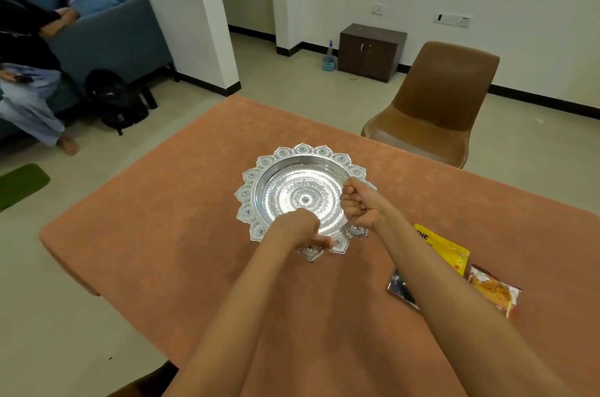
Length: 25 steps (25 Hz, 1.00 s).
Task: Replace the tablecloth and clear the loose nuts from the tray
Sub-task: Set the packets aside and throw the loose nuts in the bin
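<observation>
An ornate silver tray [276,166] with a scalloped rim sits in the middle of the table on an orange-brown tablecloth [156,234]. I see no nuts in its bowl. My left hand [300,229] grips the tray's near rim, thumb on top. My right hand [358,203] is closed in a fist on the tray's right rim. Both forearms reach in from the bottom of the view.
A yellow snack packet [448,249], an orange-printed packet [495,291] and a dark packet [397,286] lie on the cloth at the right. A brown chair [435,104] stands at the table's far side. A person sits on a blue sofa [110,30] at the left, beside a black backpack [113,98].
</observation>
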Each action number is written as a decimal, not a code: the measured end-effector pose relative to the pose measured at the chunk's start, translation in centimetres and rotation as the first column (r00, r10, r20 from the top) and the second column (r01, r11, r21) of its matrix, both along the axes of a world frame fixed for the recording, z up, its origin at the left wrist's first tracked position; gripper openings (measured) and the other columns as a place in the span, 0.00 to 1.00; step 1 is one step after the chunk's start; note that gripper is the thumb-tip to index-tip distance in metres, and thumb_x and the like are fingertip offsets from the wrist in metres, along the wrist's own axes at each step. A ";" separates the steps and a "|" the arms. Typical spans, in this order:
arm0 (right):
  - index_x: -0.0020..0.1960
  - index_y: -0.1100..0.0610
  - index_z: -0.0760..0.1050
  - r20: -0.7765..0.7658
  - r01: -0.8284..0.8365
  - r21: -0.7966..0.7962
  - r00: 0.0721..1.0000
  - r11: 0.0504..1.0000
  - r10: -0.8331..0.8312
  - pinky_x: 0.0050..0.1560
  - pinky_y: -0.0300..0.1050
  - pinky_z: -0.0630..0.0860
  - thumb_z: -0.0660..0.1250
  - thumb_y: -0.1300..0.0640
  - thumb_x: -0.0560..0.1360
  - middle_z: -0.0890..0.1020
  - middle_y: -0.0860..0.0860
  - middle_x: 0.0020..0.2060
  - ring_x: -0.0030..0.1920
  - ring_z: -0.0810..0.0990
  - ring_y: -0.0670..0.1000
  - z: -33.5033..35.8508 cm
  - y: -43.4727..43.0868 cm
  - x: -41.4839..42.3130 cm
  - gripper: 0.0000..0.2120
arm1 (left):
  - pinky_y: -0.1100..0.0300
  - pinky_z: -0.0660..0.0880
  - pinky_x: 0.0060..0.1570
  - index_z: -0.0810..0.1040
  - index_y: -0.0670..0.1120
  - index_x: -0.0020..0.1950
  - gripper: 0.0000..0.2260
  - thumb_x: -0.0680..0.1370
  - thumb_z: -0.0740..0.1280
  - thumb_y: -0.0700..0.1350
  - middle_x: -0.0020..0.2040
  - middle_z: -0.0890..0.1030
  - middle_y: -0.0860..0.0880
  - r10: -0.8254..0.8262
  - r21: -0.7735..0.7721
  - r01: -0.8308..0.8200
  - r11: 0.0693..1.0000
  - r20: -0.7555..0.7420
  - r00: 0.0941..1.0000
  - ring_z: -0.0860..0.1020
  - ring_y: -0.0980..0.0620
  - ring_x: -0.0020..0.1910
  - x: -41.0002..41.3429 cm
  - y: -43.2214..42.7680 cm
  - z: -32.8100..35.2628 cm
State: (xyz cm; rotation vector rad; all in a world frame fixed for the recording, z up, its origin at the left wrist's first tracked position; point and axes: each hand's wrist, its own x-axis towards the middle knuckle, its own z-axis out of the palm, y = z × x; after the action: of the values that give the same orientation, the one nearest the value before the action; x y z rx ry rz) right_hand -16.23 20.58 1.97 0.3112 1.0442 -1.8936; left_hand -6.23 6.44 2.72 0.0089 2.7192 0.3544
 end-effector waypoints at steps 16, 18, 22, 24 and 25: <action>0.29 0.54 0.62 -0.095 0.227 0.016 0.970 0.974 -0.224 0.12 0.33 0.50 0.57 0.60 0.77 0.58 0.45 0.16 0.15 0.53 0.42 1.6 2.0 3.9 0.17 | 0.64 0.51 0.20 0.63 0.48 0.32 0.14 0.78 0.58 0.42 0.24 0.59 0.54 0.704 0.894 -0.340 -0.292 0.441 0.556 0.54 0.57 0.22 0.3 4.4 1.3; 0.30 0.54 0.62 -0.139 0.348 -0.002 0.929 0.938 -0.344 0.13 0.33 0.50 0.59 0.56 0.78 0.58 0.45 0.16 0.15 0.53 0.42 2.0 4.0 5.7 0.18 | 0.66 0.51 0.18 0.65 0.47 0.32 0.13 0.77 0.58 0.42 0.23 0.60 0.54 0.615 0.849 -0.372 -0.375 0.528 0.586 0.54 0.58 0.20 -0.1 8.0 1.9; 0.32 0.56 0.64 -0.208 0.618 -0.031 0.765 0.785 -0.610 0.15 0.32 0.50 0.57 0.54 0.81 0.60 0.46 0.17 0.15 0.54 0.43 1.6 10.5 9.0 0.18 | 0.68 0.52 0.15 0.65 0.47 0.32 0.12 0.76 0.56 0.40 0.22 0.60 0.55 0.457 0.819 -0.426 -0.384 0.570 0.683 0.56 0.59 0.18 -0.3 16.5 2.0; 0.32 0.57 0.63 -0.202 0.698 -0.038 0.696 0.715 -0.689 0.15 0.32 0.50 0.56 0.56 0.81 0.59 0.46 0.17 0.15 0.53 0.43 1.3 14.8 10.8 0.18 | 0.68 0.52 0.14 0.64 0.47 0.32 0.12 0.76 0.55 0.40 0.21 0.60 0.55 0.361 0.806 -0.459 -0.374 0.582 0.729 0.56 0.60 0.18 0.4 20.8 1.5; 0.31 0.57 0.63 -0.208 0.728 -0.023 0.667 0.685 -0.715 0.15 0.31 0.50 0.56 0.56 0.80 0.59 0.46 0.17 0.15 0.53 0.42 1.1 17.1 11.9 0.19 | 0.68 0.52 0.14 0.64 0.47 0.33 0.12 0.77 0.55 0.40 0.21 0.60 0.55 0.306 0.795 -0.485 -0.364 0.594 0.744 0.56 0.60 0.18 1.0 23.0 1.1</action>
State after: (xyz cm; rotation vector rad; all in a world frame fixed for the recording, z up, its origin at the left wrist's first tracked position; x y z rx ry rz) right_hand -4.33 37.70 3.05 0.6627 1.2255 -2.6598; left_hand -5.21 29.48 3.85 -0.5858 1.2825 2.5297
